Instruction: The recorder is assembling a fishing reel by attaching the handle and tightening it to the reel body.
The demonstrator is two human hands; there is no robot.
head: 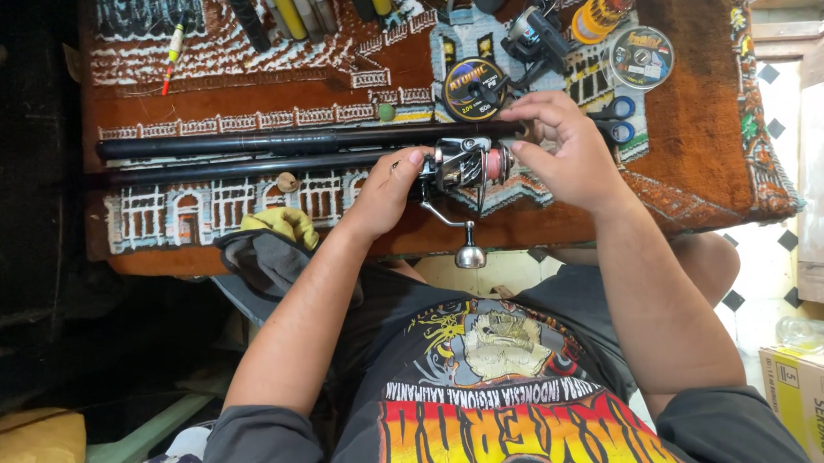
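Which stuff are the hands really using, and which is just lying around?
In use:
left hand
right hand
silver fishing reel
black rod

Lying about:
line spools
spare reel
float
grey cloth
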